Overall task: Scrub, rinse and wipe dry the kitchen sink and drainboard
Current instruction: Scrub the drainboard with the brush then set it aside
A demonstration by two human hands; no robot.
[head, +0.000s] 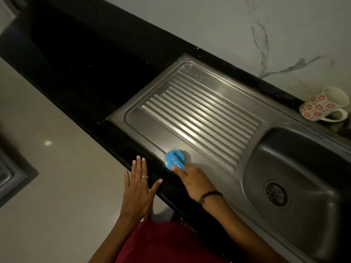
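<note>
I am scrubbing the drainboard (191, 114) near edge, right grip (191, 179) clamped on blue scrubber (173, 159), left grip (137, 185) spread apart; sink (296, 162), rinsing, drying seemingly remaining.

I see a stainless steel drainboard (199, 114), ribbed with parallel raised ridges, set flush in the black counter. The sink (296, 168) adjoins its right end, basin bare, round perforated drain visible. A round blue scrubber (173, 159) rests on the drainboard's flat near edge.
</note>
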